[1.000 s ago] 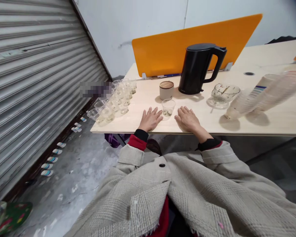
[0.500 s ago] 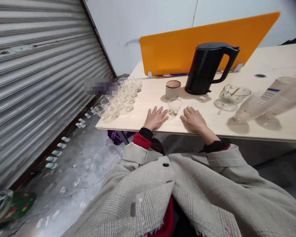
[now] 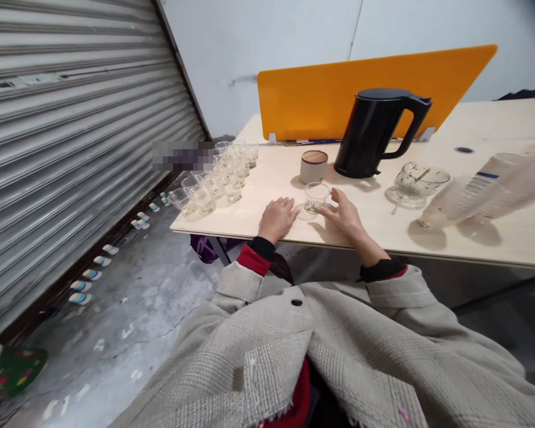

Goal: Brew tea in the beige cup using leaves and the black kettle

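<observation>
A clear plastic cup (image 3: 316,194) with a little dried leaf at its bottom stands upright near the table's front edge. My right hand (image 3: 344,215) is at its right side, thumb and fingers apart. The thumb is at the cup's lower wall and the fingers are by its rim; whether they touch it I cannot tell. To the left of the cup, my left hand (image 3: 277,219) lies on the table with its fingers stretched out, holding nothing. Just behind the cup sits a pale canister (image 3: 314,169) with a wood-coloured lid.
A black kettle (image 3: 368,137) stands behind, before an orange divider (image 3: 307,107). Several similar cups (image 3: 234,189) crowd the table's left end. On the right are a glass bowl (image 3: 421,181) with a stick-like utensil and leaf bits, and stacked plastic cups (image 3: 481,193) lying on their sides.
My right hand has turned and moved left to the cup, its thumb now apart from the fingers. My left hand stays on the table, its fingers closer together. The view has shifted slightly.
</observation>
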{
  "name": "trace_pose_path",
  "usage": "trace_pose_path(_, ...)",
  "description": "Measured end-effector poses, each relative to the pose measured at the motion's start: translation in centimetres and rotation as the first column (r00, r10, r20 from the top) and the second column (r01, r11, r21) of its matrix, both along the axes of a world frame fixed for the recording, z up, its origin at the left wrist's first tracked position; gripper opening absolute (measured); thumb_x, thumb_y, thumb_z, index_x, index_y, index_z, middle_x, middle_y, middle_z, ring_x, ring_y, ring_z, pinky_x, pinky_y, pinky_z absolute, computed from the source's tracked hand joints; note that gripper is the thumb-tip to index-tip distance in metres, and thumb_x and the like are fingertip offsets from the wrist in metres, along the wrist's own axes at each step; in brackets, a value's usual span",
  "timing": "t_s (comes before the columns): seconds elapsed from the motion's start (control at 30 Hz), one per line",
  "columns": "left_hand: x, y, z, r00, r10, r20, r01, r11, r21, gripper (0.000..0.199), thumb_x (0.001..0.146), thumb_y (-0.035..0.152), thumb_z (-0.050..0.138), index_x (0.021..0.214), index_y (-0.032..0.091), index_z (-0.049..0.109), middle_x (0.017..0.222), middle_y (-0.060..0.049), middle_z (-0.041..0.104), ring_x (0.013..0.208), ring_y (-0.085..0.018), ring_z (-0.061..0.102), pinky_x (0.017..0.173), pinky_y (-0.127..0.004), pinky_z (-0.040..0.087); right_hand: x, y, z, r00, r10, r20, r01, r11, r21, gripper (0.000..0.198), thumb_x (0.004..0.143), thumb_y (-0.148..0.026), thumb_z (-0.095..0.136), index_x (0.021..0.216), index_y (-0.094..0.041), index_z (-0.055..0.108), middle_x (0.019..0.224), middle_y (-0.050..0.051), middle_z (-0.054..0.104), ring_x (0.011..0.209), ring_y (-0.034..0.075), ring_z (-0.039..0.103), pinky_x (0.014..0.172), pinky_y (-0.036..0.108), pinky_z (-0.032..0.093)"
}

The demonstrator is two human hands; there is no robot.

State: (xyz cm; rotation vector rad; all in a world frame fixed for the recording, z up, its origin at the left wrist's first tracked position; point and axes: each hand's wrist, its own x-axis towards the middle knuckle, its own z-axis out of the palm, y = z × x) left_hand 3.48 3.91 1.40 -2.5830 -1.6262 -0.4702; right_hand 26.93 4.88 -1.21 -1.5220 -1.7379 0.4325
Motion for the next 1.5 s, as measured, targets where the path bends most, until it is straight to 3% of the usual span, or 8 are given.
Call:
trace_pose_path(0.2, 0.1, -3.4, -1.5, 0.996, -0.061, 0.069, 0.061, 0.998, -0.007, 0.045, 0.111, 0.038, 0.052, 0.149, 0.017, 0.061, 0.159, -0.015, 0.063, 0.154, -0.031, 0.051, 0.129, -0.052, 0.039, -1.7, 1.1, -0.3, 0.989, -0.028, -0.144, 0.03, 1.0, 0.009, 0.079, 0.082, -0.06, 0.071, 0.146, -0.017, 0.055, 0.139, 0.021, 0.072, 0.122, 0.036, 0.072, 0.105, 0.055, 0.057)
trace_pose_path(0.4, -1.2, -9.0, -3.8, 0.921, -0.311, 0.236, 0.261, 0.94, 0.219, 0.04, 0.111, 0.033, 0.05, 0.143, 0.017, 0.067, 0.156, -0.015, 0.065, 0.156, -0.028, 0.05, 0.128, -0.049, 0.044, -3.5, 0.3, 1.5, 0.987, -0.01, -0.159, 0.024, 0.996, 0.089, 0.068, 0.078, -0.07, 0.07, 0.123, -0.02, 0.064, 0.124, 0.016, 0.075, 0.1, 0.031, 0.074, 0.092, 0.05, 0.061)
trace_pose_path(0.5, -2.1, -11.1, -5.4, 0.88, -0.409, 0.242, 0.345, 0.9, 0.268, 0.036, 0.11, 0.031, 0.049, 0.137, 0.019, 0.07, 0.138, -0.013, 0.076, 0.137, -0.026, 0.066, 0.114, -0.045, 0.056, -6.3, 0.2, 3.0, 0.975, 0.083, -0.205, -0.062, 0.992, 0.106, 0.058, 0.077, -0.065, 0.074, 0.114, -0.022, 0.065, 0.12, 0.012, 0.075, 0.097, 0.028, 0.072, 0.092, 0.048, 0.061)
trace_pose_path(0.57, -2.6, -11.8, -6.6, 0.869, -0.441, 0.225, 0.397, 0.892, 0.216, 0.034, 0.109, 0.032, 0.051, 0.131, 0.019, 0.073, 0.122, -0.012, 0.081, 0.119, -0.026, 0.073, 0.102, -0.042, 0.061, -8.9, 0.3, 3.8, 0.95, 0.168, -0.262, -0.15, 0.985, 0.086, 0.057, 0.074, -0.06, 0.078, 0.113, -0.022, 0.064, 0.118, 0.012, 0.075, 0.096, 0.026, 0.071, 0.092, 0.047, 0.06)
trace_pose_path(0.77, -4.0, -11.3, -9.0, 0.921, -0.339, 0.193, 0.359, 0.93, -0.08, 0.028, 0.104, 0.031, 0.059, 0.125, 0.022, 0.075, 0.104, -0.012, 0.081, 0.105, -0.029, 0.075, 0.09, -0.041, 0.064, -17.4, 1.4, 4.0, 0.874, 0.378, -0.304, -0.399, 0.917, -0.007, 0.054, 0.069, -0.056, 0.082, 0.107, -0.022, 0.062, 0.116, 0.011, 0.074, 0.098, 0.025, 0.07, 0.092, 0.045, 0.06)
trace_pose_path(0.93, -5.2, -11.1, -9.6, 0.935, -0.291, 0.202, 0.32, 0.939, -0.128, 0.017, 0.101, 0.03, 0.063, 0.112, 0.029, 0.076, 0.099, -0.009, 0.081, 0.1, -0.029, 0.075, 0.084, -0.04, 0.063, -21.8, 2.5, 2.8, 0.885, 0.382, -0.265, -0.405, 0.913, -0.037, 0.05, 0.069, -0.053, 0.079, 0.104, -0.023, 0.06, 0.104, 0.007, 0.072, 0.096, 0.025, 0.069, 0.092, 0.045, 0.057)
trace_pose_path(1.13, -6.0, -11.2, -10.3, 0.938, -0.256, 0.233, 0.291, 0.948, -0.131, 0.018, 0.098, 0.028, 0.065, 0.111, 0.033, 0.077, 0.095, -0.008, 0.08, 0.094, -0.029, 0.075, 0.078, -0.041, 0.063, -24.1, 2.8, 2.4, 0.878, 0.386, -0.284, -0.406, 0.914, -0.015, 0.044, 0.071, -0.051, 0.076, 0.101, -0.025, 0.057, 0.1, 0.005, 0.07, 0.094, 0.024, 0.068, 0.088, 0.041, 0.056)
trace_pose_path(1.5, -6.0, -11.2, -10.5, 0.943, -0.239, 0.232, 0.277, 0.949, -0.148, 0.018, 0.099, 0.025, 0.064, 0.111, 0.027, 0.077, 0.094, -0.01, 0.081, 0.094, -0.028, 0.075, 0.078, -0.039, 0.063, -25.6, 2.7, 2.2, 0.873, 0.366, -0.324, -0.385, 0.923, 0.004, 0.042, 0.072, -0.05, 0.078, 0.098, -0.026, 0.054, 0.094, 0.002, 0.069, 0.098, 0.024, 0.069, 0.089, 0.041, 0.059)
